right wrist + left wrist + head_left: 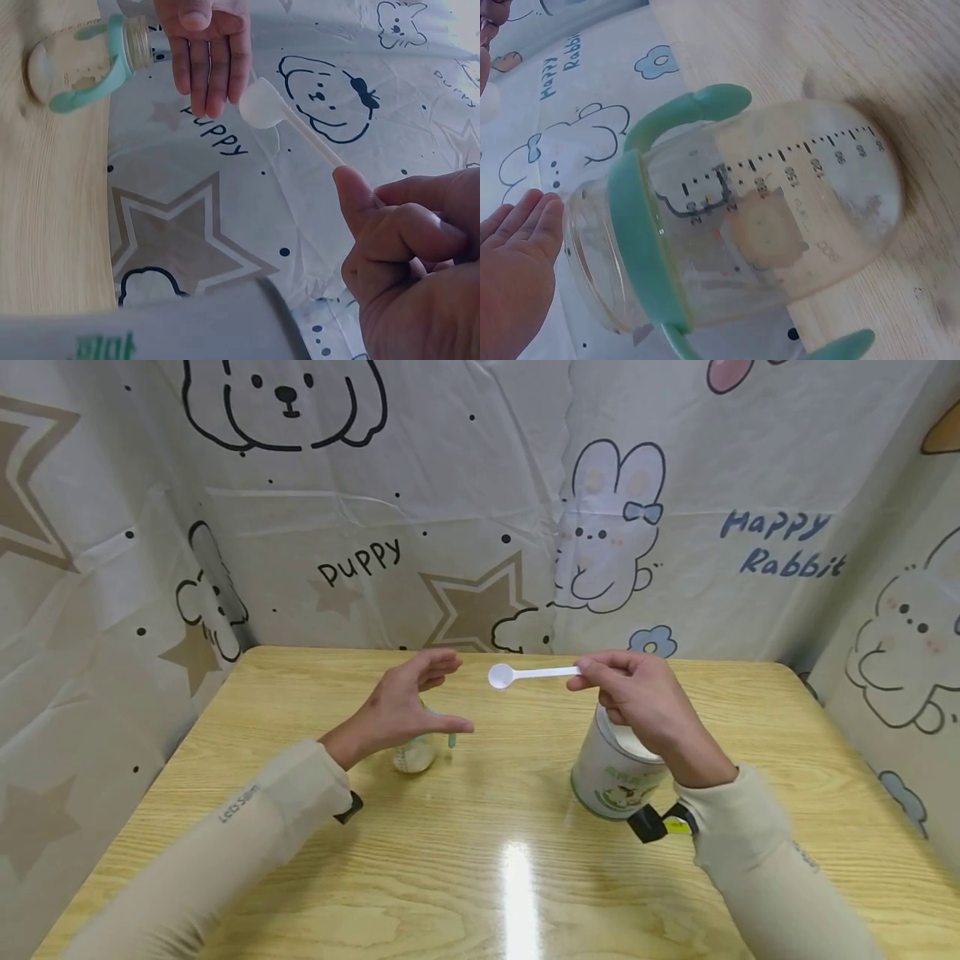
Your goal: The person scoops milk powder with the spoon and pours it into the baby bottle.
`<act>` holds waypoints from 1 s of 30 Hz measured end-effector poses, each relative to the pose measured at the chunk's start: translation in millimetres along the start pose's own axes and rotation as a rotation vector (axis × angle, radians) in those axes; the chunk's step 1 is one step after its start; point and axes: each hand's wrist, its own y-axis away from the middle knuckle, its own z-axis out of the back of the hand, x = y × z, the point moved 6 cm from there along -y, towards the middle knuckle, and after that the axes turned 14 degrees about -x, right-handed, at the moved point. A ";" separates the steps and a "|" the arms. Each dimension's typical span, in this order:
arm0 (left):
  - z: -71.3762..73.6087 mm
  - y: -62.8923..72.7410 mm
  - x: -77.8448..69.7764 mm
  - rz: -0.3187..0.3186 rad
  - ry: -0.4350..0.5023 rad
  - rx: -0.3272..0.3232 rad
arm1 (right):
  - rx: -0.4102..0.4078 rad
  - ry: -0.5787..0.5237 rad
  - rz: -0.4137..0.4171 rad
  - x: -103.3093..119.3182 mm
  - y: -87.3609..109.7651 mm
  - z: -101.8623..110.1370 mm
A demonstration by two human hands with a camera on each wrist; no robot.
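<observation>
My right hand [637, 693] pinches a white measuring scoop [542, 673] by the end of its handle, its bowl pointing left. This hand is above an open milk powder can [618, 772], partly covering its top; pale powder shows inside. My left hand [397, 702] is held in the air with fingers extended and thumb apart, holding nothing. Below and behind it, a clear baby bottle [765, 217] with a green collar and two green handles stands upright on the table. The bottle has no lid, and a pale content shows in its lower part.
The wooden table [480, 827] runs back to a printed cloth [465, 527] with puppies, rabbits and stars. A black strap [648, 823] with a camera mount is worn on the right wrist, close to the can.
</observation>
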 end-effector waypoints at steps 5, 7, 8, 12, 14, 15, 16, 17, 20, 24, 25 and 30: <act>-6.5 -2.1 -3.9 -0.002 0.003 0.010 | -0.015 0.002 0.002 -2.3 0.8 10.2; -9.1 -3.0 -5.1 -0.004 0.008 0.010 | -0.019 0.007 0.001 -3.1 1.3 14.3; -10.4 -3.5 -5.6 -0.006 0.012 0.008 | -0.023 0.011 0.000 -3.4 1.6 16.4; -15.5 -4.0 -7.5 -0.012 0.026 0.008 | -0.030 0.025 0.004 -4.0 2.7 24.3; -19.2 -4.2 -7.9 -0.014 0.033 0.015 | -0.035 0.025 0.006 -4.9 3.4 28.8; -21.0 -4.3 -8.2 -0.015 0.037 0.020 | -0.037 0.021 0.006 -5.4 3.8 30.9; -22.7 -4.3 -8.1 -0.015 0.042 0.021 | -0.038 0.019 0.006 -5.9 4.0 32.9; -24.4 -4.1 -8.4 -0.015 0.045 0.024 | -0.040 0.017 0.006 -6.4 4.2 34.9; -29.8 -4.5 -9.8 -0.018 0.052 0.028 | -0.046 0.020 0.009 -8.0 5.3 41.1; -38.5 -4.4 -12.9 -0.022 0.057 0.045 | -0.055 0.014 0.012 -10.9 6.8 48.5; -40.7 -4.3 -13.7 -0.023 0.062 0.050 | -0.056 0.004 0.010 -11.8 7.1 49.8; -50.8 -4.1 -16.2 -0.020 0.073 0.069 | -0.053 -0.064 -0.001 -17.8 9.8 55.9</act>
